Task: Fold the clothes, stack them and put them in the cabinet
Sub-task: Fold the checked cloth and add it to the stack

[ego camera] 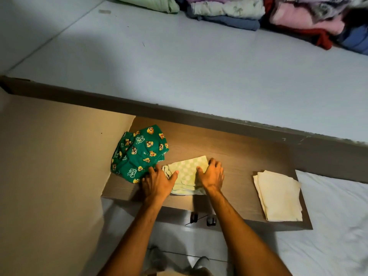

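A folded light green checkered cloth (pixel 187 172) lies on a brown wooden shelf (pixel 239 156). My left hand (pixel 158 181) lies flat on its left edge, fingers spread, touching the green cartoon-print garment (pixel 139 152) bunched to the left. On the cloth's right side my right hand (pixel 212 173) presses down, palm flat. Neither hand grips anything. A folded cream cloth (pixel 278 196) rests at the shelf's right end.
A pale grey mattress (pixel 179 66) stretches beyond the shelf, with a pile of clothes (pixel 258 14) in green, lilac, blue, pink and red at its far edge. A beige wall panel (pixel 49 166) stands at left. White bedding (pixel 334 226) lies at right.
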